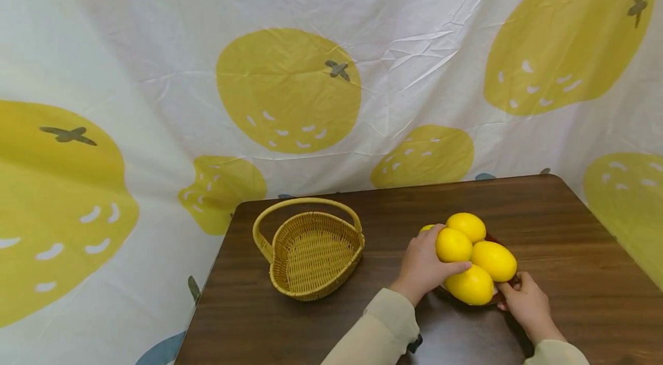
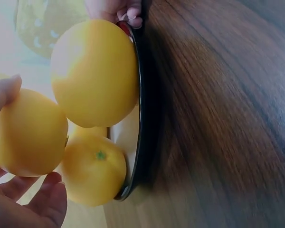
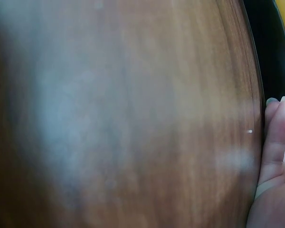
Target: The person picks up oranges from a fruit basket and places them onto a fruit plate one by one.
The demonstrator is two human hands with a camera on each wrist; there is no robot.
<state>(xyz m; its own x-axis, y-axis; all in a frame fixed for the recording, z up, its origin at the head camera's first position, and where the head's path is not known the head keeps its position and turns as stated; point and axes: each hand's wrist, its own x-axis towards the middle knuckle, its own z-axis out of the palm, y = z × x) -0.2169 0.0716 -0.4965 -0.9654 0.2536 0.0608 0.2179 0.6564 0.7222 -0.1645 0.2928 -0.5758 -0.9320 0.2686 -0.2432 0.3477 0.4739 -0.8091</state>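
Observation:
My left hand [image 1: 425, 266] grips a smooth, oval yellow fruit [image 1: 454, 245], thumb on the near side; in the left wrist view its fingers and thumb wrap this fruit [image 2: 29, 133]. Around it are more such fruits, among them one at the right [image 1: 494, 261], one in front [image 1: 469, 285] and one behind [image 1: 466, 227]. Another, partly hidden, shows left of my hand. They lie on a dish, black outside [image 3: 270, 52] and red inside [image 1: 492, 238], mostly covered by fruit. My right hand [image 1: 529, 304] pinches the dish's rim at the right, its fingertips partly hidden.
A woven basket [image 1: 277, 273] with a tall arched handle stands left of the dish on the dark wooden table [image 1: 383, 209]. Behind the table hangs a white cloth [image 1: 171, 54] printed with yellow fruit.

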